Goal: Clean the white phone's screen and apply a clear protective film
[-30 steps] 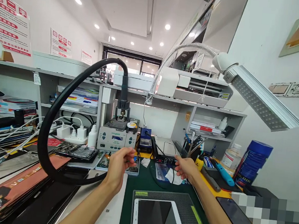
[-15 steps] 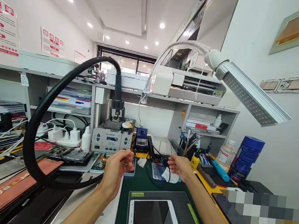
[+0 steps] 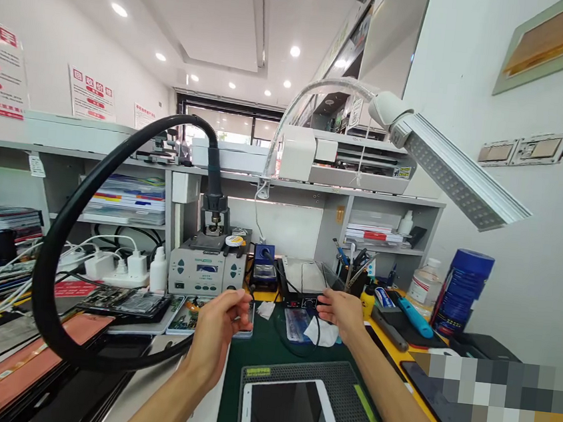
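Note:
My left hand [image 3: 216,328] hovers over the left side of the bench, fingers loosely curled, with nothing visible in it. Beyond it stands a grey hot-air rework station [image 3: 207,270]. My right hand [image 3: 342,311] is raised with its fingers bent and pointing left, nothing visible between them. It appears nearest to a flat device with a red switch [image 3: 297,301] and a black cable [image 3: 318,332]. Between and below both hands, a white tablet [image 3: 290,413] with a dark screen lies face up on a black perforated mat [image 3: 358,414].
A thick black hose [image 3: 47,267] loops at the left, above stacked panels. An LED lamp [image 3: 466,173] hangs at the upper right. A tool holder [image 3: 353,272], a clear bottle [image 3: 424,286] and a blue soldering station [image 3: 264,266] stand behind. A white tissue [image 3: 322,331] lies near my right hand.
The camera view has shifted slightly, so the background sits a little lower and further left. Both hands keep nearly the same pose, and the tablet stays on the mat.

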A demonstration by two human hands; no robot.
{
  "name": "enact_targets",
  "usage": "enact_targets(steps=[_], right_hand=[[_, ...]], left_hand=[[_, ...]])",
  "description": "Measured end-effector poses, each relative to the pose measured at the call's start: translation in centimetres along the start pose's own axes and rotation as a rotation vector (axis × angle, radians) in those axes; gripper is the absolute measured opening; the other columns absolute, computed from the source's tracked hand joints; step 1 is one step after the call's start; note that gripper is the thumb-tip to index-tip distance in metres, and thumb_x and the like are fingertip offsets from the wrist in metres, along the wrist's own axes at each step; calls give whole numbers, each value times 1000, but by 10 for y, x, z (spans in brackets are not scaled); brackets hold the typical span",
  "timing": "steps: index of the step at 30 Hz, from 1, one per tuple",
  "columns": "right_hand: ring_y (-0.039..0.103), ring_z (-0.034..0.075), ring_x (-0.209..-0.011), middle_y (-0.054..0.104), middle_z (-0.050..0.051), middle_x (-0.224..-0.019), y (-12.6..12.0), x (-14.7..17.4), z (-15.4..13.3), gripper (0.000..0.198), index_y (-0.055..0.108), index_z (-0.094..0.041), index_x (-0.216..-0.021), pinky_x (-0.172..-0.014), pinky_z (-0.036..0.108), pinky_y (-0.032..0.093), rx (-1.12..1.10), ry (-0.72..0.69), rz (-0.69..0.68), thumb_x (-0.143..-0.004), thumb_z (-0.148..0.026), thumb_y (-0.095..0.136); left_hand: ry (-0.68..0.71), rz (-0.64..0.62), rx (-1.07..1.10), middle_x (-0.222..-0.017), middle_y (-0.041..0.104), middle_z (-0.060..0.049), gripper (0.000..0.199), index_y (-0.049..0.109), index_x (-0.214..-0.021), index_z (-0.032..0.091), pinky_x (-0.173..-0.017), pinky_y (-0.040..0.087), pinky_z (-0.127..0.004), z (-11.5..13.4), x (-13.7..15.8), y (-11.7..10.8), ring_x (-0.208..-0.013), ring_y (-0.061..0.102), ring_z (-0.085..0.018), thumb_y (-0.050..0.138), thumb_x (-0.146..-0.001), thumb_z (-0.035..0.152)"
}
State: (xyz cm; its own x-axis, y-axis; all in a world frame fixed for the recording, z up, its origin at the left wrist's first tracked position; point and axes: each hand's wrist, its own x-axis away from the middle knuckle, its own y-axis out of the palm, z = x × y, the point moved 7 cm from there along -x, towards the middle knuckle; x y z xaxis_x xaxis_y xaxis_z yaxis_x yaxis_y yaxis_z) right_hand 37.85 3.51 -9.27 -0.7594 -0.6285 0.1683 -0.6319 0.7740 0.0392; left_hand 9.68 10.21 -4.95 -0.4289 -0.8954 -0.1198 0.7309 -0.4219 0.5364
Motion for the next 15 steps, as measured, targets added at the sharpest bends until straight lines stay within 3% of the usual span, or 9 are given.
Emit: enact_targets(steps=[15], right_hand=[[64, 23, -101, 61, 10, -123, -4, -3, 4, 33, 58, -16, -124, -84, 43, 56, -132, 20, 34, -96, -33, 62]], left_hand=[[15, -25, -31, -72, 52, -1, 26, 67, -73, 16, -59, 47, -29, -1, 4, 6, -62, 47, -13, 69, -73, 42]])
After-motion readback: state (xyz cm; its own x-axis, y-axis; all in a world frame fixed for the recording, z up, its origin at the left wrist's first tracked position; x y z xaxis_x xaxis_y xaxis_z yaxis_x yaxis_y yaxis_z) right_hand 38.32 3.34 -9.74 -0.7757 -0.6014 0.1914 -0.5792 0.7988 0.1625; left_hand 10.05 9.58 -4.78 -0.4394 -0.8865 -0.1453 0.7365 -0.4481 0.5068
